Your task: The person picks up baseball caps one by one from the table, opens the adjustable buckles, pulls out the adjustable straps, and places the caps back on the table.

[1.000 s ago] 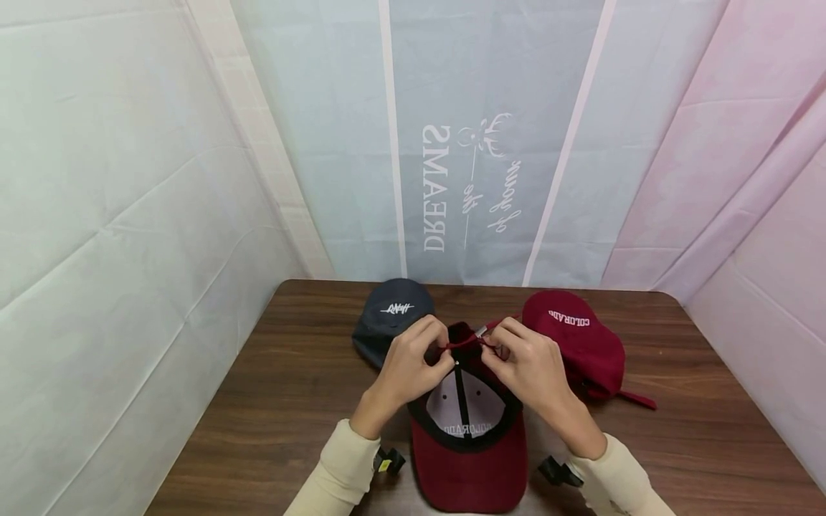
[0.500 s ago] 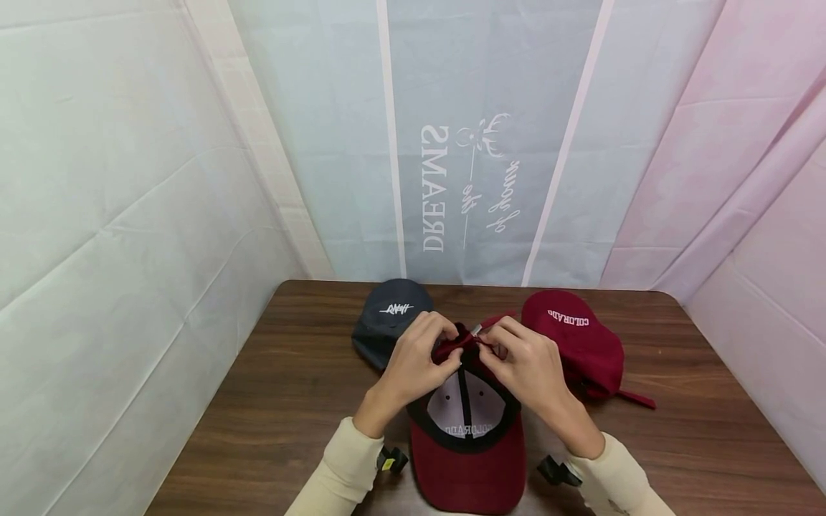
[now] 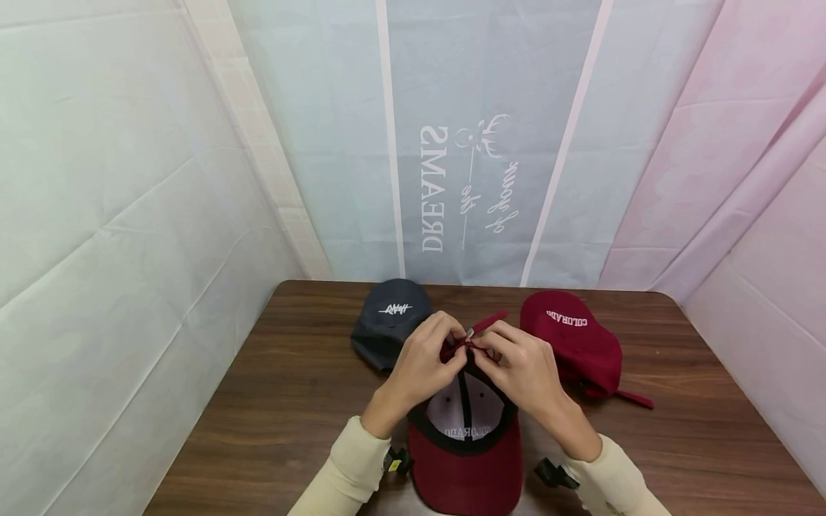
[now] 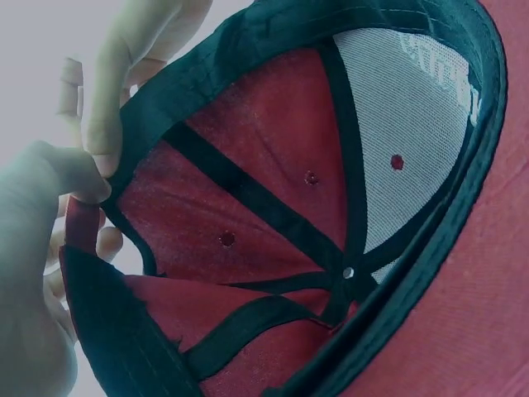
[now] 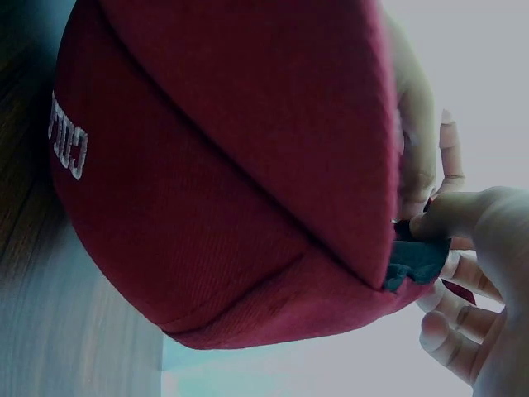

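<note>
A dark red baseball cap (image 3: 466,473) is tipped with its inside toward me and its brim pointing to the near table edge. Its black sweatband (image 4: 202,70) and sewn seams show in the left wrist view. My left hand (image 3: 422,362) pinches the cap's back strap (image 4: 81,223) between thumb and fingers. Close beside it, my right hand (image 3: 524,365) pinches the strap from the other side. Between the two hands sits a small metal buckle (image 3: 470,333), with the strap's loose end (image 3: 489,320) sticking out up and to the right. Fingers partly hide the buckle.
Behind my left hand lies a dark blue-grey cap (image 3: 391,322) with white lettering. A second red cap (image 3: 571,340), its strap trailing right, lies behind my right hand. The brown wooden table (image 3: 277,401) is bordered by hanging cloth (image 3: 323,143).
My left hand has shifted right, closer to the right hand, drawing the strap together. The loose strap end now stands out more plainly above the hands. Both other caps stay put.
</note>
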`<action>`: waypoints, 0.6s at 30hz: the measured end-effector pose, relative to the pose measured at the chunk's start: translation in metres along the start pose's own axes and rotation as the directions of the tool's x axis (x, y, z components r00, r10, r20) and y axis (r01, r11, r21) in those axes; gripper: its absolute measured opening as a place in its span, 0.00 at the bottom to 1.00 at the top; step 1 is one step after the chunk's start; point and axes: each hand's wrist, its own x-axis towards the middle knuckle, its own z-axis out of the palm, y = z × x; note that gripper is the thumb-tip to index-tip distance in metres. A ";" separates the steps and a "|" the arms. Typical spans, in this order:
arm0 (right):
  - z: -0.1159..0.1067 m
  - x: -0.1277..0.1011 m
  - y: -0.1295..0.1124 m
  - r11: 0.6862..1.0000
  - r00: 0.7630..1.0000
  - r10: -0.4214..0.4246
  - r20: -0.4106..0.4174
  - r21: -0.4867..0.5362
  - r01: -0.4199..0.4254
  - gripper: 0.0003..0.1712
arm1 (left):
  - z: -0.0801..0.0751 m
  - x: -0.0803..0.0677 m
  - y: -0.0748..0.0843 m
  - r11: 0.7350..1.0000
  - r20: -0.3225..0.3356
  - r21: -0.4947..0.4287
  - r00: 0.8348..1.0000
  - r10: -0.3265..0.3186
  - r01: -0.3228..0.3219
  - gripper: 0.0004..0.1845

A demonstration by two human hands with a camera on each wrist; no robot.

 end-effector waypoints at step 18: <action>-0.001 0.001 -0.003 0.999 1.000 0.027 -0.006 -0.039 -0.027 0.08 | 0.001 0.000 0.000 0.995 -0.069 -0.090 0.997 0.038 -0.044 0.14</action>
